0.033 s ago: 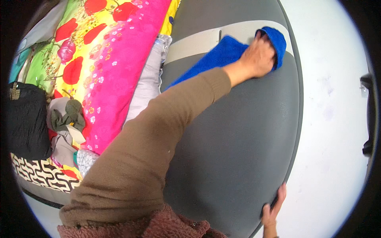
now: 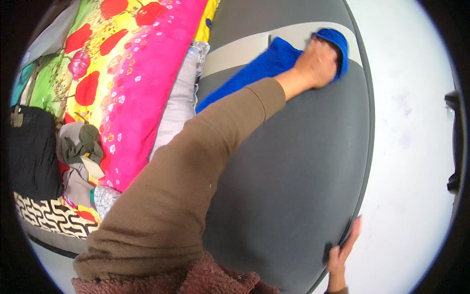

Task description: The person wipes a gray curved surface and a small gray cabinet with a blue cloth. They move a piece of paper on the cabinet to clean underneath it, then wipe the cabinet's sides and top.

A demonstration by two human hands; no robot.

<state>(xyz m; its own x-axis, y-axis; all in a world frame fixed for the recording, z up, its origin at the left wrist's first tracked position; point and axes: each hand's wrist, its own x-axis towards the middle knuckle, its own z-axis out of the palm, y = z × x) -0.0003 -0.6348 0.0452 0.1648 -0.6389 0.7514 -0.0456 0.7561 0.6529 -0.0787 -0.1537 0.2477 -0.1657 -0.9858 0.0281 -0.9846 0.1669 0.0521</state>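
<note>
My left arm stretches across a dark grey padded headboard (image 2: 289, 171). My left hand (image 2: 317, 62) is closed on a bright blue cloth (image 2: 257, 71) and presses it against the headboard's pale band (image 2: 230, 55). Part of the cloth bunches up beyond my knuckles, and the rest trails to the left behind my forearm. Lower right, my right hand (image 2: 342, 254) rests at the headboard's edge with its thumb and fingers apart, holding nothing.
On the left lies a bright floral quilt (image 2: 147, 88) beside a grey pillow (image 2: 178, 103). Black folded fabric (image 2: 34, 152) and small crumpled clothes (image 2: 81, 152) are heaped near it. A white wall (image 2: 406, 147) runs along the headboard's right side.
My left hand and the blue cloth have shifted slightly up and left in the picture. My right hand sits a little higher along the edge.
</note>
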